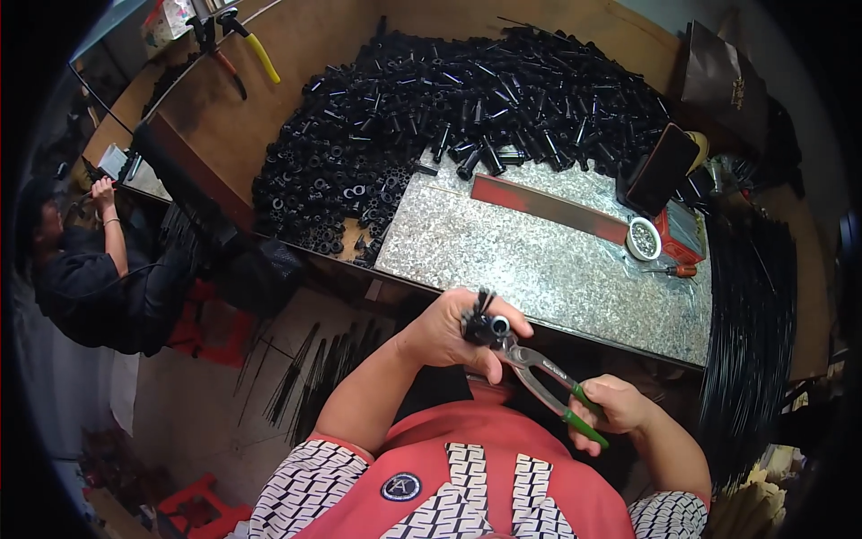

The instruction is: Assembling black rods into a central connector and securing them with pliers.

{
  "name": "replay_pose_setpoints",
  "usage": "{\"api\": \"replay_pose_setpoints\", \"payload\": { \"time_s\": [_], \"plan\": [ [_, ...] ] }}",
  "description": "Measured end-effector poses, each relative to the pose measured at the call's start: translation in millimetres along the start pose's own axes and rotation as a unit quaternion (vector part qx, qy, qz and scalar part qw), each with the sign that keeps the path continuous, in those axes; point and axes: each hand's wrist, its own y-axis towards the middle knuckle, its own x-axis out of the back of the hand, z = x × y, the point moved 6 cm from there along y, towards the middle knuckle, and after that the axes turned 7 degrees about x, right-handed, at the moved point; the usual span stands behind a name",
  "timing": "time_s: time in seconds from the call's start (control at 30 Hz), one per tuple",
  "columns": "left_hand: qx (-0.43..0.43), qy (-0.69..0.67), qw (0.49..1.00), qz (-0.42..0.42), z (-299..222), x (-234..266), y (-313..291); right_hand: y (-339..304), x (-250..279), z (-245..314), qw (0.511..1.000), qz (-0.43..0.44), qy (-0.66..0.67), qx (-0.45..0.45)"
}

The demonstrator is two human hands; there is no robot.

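Note:
My left hand (442, 327) is closed around a black tubular part (483, 329) with a pale ring at its end and thin dark strands sticking up from it. My right hand (620, 404) grips the green handles of a pair of pliers (521, 357). The pliers' jaws meet the black part beside my left fingers; whether they bite on it cannot be made out. Both hands are held in front of my body, just off the near edge of a speckled stone worktop (503, 260).
A big heap of black tubular parts (503, 99) covers the back, with black rings (346, 193) at left. On the worktop lie a flat metal bar (548, 211), a white cup (643, 239), a screwdriver (682, 270) and a phone (660, 171). Long black rods (754, 305) hang at right. A co-worker (99, 278) sits left.

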Motion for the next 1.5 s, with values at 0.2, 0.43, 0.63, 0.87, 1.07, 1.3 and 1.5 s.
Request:
{"api": "replay_pose_setpoints", "payload": {
  "time_s": [0.2,0.43,0.63,0.87,1.07,1.3,1.5],
  "plan": [
    [-0.017,0.093,0.995,-0.017,-1,-3,4,-5,-3,16,0.988,-0.04,-0.145,-0.032],
    [-0.053,0.087,0.992,-0.075,-2,0,4,-9,-30,61,0.571,-0.243,-0.718,0.314],
    [0.0,0.011,0.998,-0.065,16,2,4,-16,-42,71,0.424,-0.279,-0.783,0.358],
    [0.019,-0.012,0.998,-0.056,19,2,1,-23,-57,87,0.341,-0.312,-0.81,0.36],
    [0.008,-0.025,0.998,-0.061,17,0,2,-21,-59,93,0.327,-0.315,-0.826,0.334],
    [0.003,-0.015,0.997,-0.071,23,5,0,-22,-56,91,0.299,-0.284,-0.832,0.372],
    [-0.034,0.047,0.992,-0.108,21,10,-4,-24,-56,86,0.245,-0.255,-0.864,0.358]
  ]
}}
